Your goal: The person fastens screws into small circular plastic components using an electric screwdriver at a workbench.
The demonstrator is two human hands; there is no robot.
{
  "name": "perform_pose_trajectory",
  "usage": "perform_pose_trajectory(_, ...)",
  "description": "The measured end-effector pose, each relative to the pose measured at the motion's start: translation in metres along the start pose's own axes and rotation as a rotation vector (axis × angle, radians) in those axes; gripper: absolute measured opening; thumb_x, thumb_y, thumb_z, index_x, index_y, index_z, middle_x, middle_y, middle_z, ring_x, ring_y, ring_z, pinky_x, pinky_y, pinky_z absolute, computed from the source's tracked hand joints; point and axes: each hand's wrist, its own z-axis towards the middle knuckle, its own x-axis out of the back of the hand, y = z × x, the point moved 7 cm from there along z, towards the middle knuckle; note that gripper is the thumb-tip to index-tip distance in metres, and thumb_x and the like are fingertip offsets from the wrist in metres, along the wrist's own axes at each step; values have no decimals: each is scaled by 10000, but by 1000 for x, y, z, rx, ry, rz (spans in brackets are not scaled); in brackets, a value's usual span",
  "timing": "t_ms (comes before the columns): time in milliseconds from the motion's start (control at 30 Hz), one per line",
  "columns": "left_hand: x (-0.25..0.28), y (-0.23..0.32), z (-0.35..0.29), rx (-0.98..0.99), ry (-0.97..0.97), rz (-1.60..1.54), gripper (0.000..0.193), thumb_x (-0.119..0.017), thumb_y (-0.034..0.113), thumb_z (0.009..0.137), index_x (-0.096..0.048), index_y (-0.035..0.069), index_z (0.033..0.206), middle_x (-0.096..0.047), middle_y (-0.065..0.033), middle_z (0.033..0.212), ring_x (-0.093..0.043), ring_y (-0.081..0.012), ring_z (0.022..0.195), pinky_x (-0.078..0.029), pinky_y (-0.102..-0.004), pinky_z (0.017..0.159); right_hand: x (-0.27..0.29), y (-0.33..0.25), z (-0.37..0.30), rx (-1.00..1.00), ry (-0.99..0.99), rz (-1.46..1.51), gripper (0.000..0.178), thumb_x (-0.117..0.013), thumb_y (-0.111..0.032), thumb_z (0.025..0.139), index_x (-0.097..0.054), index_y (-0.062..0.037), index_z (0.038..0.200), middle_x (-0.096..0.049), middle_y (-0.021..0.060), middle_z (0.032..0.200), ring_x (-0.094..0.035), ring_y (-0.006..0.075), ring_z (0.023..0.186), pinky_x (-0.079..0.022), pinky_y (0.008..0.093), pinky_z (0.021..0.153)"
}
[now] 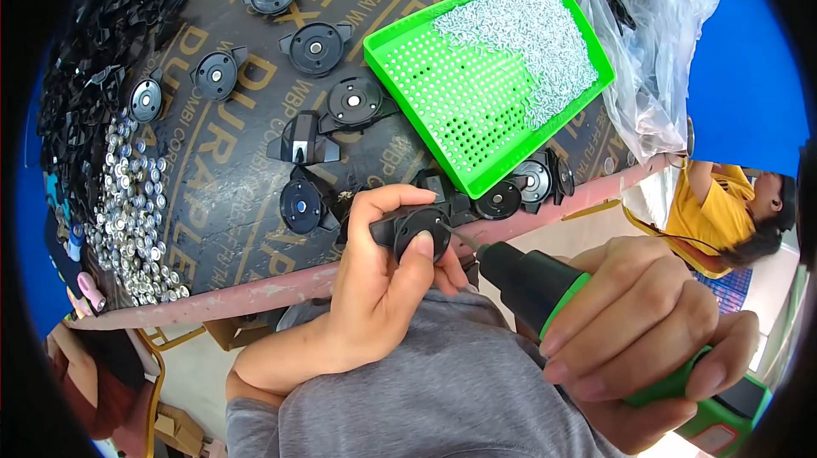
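Observation:
My left hand (370, 292) is closed around a round black plastic part (423, 226) with side wings, thumb pressed on its face. A green and black power screwdriver (529, 283) is in my right hand (638, 322), fingers wrapped round its handle. Its thin bit points left and meets, or nearly meets, the part's right edge; whether it sits on a screw is too small to tell. Just beyond my left hand lies another black winged part (301, 203). Two more round black parts (499, 200) (536, 181) lie below the green tray.
The green perforated tray (541, 136) holds a heap of small silvery screws (545, 41). Several black winged parts (316, 48) are spread over the printed dark board (230, 160). Silvery round pieces (128, 228) and black plastic pieces (94, 58) are piled left. A person in yellow (706, 211) is at right.

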Motion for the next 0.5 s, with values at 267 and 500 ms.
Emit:
perform_pose_trajectory(267,2,-16,4,108,-74,48,327,-381,39,987,-236,2,1278,-562,-126,874,-593,-137,736,-503,-251,656,13,8,11,148,-23,120,236,-614,-105,873,-457,-23,1029,-566,36,582,-574,141,426,-498,214,386)
perform_pose_trajectory(500,1,-24,5,179,-63,-46,314,-425,63,983,-317,2,1271,-543,-75,874,-592,-120,717,-495,-242,614,40,40,10,8,166,-180,278,-377,-149,943,-406,-1,1177,-531,101,647,-477,187,449,-431,329,421)
